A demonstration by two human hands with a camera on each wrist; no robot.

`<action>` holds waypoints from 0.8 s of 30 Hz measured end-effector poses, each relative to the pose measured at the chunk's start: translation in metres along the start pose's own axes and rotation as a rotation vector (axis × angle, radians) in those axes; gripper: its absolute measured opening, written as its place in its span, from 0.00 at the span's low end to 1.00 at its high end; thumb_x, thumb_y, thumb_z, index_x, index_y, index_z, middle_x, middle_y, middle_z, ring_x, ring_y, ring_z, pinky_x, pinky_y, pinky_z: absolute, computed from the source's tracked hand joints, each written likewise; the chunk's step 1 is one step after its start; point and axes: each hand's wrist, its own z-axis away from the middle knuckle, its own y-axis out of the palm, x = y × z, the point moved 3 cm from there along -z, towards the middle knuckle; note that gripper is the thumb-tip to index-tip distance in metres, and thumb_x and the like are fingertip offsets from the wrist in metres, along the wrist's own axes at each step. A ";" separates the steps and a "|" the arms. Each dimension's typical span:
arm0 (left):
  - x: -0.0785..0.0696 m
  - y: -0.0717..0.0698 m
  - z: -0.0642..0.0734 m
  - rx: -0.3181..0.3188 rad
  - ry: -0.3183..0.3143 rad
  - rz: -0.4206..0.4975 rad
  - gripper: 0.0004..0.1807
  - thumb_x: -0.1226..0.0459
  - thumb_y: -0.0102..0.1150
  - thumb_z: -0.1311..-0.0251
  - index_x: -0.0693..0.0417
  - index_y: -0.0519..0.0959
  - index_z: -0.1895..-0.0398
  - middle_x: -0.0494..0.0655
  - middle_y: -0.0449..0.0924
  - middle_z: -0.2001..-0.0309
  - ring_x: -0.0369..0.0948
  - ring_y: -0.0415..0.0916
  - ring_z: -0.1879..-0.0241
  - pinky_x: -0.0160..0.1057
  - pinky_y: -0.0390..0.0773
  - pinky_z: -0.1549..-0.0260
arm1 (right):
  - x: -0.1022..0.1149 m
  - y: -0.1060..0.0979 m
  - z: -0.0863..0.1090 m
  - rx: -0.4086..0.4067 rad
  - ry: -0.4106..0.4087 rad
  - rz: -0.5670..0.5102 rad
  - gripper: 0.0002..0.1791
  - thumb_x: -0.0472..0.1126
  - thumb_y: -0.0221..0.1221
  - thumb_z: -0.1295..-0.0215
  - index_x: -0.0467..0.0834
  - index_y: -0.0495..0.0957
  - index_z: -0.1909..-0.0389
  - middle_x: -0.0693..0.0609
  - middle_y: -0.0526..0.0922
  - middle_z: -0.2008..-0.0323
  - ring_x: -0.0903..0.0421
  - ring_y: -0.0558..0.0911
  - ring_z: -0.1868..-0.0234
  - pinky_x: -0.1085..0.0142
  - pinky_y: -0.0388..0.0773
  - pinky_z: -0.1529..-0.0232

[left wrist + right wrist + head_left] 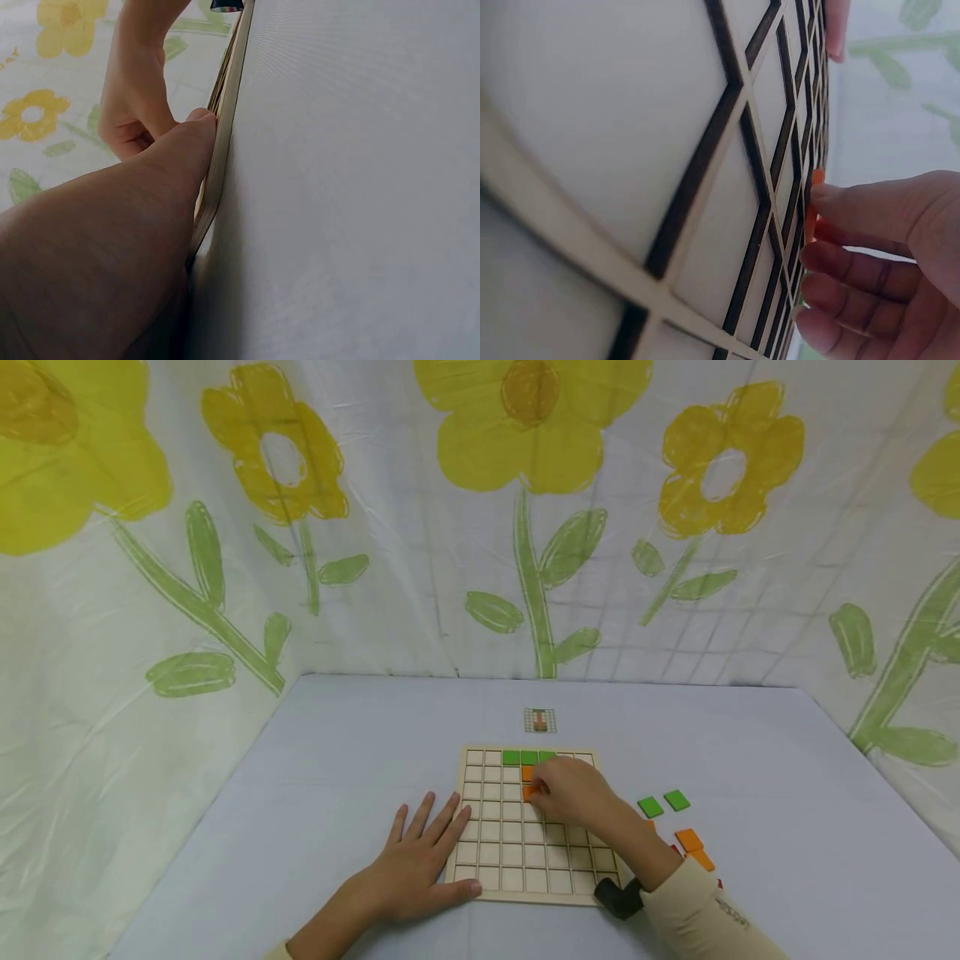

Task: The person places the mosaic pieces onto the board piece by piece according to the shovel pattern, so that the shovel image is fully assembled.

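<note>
Both hands are apart from each other. Nearest, the left hand [408, 868] lies spread with straight fingers, its thumb at the near left corner of a flat, pale wooden grid board [536, 899]. A black rounded device [618, 898] sits by the right wrist at the near right corner; whether it touches, I cannot tell. If it catches the rim, the board could slew and jolt tiles loose. To the right, loose green square tiles [650, 807] and orange square tiles [688, 840], with red bits [675, 850] half hidden by the forearm, could be scattered by a sweeping sleeve. Farther in, the right hand [573, 792] pinches a thin orange square tile [527, 793] at the third row from the far side; tilted, it might snag on a raised divider. The board's shallow square cells are the containers: one in the second row holds another orange tile [527, 773], and three adjoining cells in the far row hold green tiles [511, 757]. Beyond lies a small printed card [540, 720].
</note>
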 end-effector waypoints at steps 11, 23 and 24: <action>-0.001 0.002 -0.001 0.000 0.003 -0.002 0.53 0.26 0.38 0.37 0.49 0.46 0.18 0.49 0.35 0.19 0.60 0.28 0.23 0.71 0.33 0.34 | 0.002 -0.003 0.002 0.021 -0.025 0.070 0.21 0.35 0.69 0.39 0.50 0.71 0.87 0.61 0.69 0.84 0.62 0.65 0.80 0.67 0.64 0.77; 0.000 0.000 0.000 -0.005 0.002 -0.001 0.54 0.27 0.39 0.37 0.50 0.47 0.18 0.49 0.36 0.19 0.60 0.29 0.23 0.71 0.33 0.35 | 0.010 -0.004 0.036 0.071 -0.060 0.189 0.10 0.37 0.65 0.36 0.41 0.85 0.55 0.52 0.75 0.68 0.57 0.72 0.73 0.65 0.72 0.75; 0.000 0.000 0.000 -0.004 0.002 0.002 0.54 0.27 0.40 0.37 0.50 0.47 0.18 0.49 0.36 0.19 0.60 0.29 0.23 0.71 0.33 0.35 | 0.009 -0.005 0.038 0.069 -0.065 0.171 0.11 0.37 0.65 0.37 0.41 0.85 0.54 0.52 0.76 0.66 0.57 0.72 0.71 0.65 0.72 0.74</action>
